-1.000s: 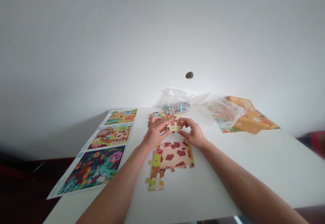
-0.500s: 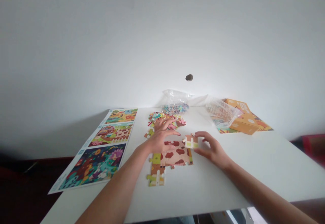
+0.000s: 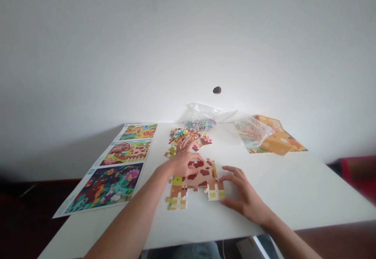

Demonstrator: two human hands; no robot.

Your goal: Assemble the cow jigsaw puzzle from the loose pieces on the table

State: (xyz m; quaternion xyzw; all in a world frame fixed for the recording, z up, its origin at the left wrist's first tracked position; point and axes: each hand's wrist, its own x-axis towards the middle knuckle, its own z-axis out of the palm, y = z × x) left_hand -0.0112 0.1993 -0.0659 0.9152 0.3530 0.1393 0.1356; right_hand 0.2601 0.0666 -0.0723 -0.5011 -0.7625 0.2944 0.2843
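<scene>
Head view: forward and down onto a white tabletop point(image 3: 273, 196), both bare forearms reaching in from the near edge;

Right hand point(image 3: 245, 201): open, fingers and thumb spread around the near right corner of the puzzle, holding nothing; its fingertips sit just beside a cream-and-brown fence-pattern cardboard jigsaw piece point(image 3: 215, 191);

Left hand point(image 3: 184, 164): open, palm down on the puzzle's left part, fingers stretched toward the far pile and gripping nothing; its weight seems to steady the joined section;

Task's thing: the brown-blotched pink cardboard jigsaw section point(image 3: 201, 174) lies flat at mid-table, with the fence piece now against its near right edge, apparently placed to continue the fence strip at its near left;

Change: half a second ago the right hand held that piece above the section, and the left hand was farther off, over the pile;

Far: a heap of loose multicoloured jigsaw pieces point(image 3: 183, 135), a clear plastic bag of pieces point(image 3: 200, 125), another clear plastic bag point(image 3: 251, 129), a flattened orange cardboard box point(image 3: 274, 142);

Left: a long printed three-picture sheet point(image 3: 105, 188), its middle farm panel showing similar blotches.
</scene>
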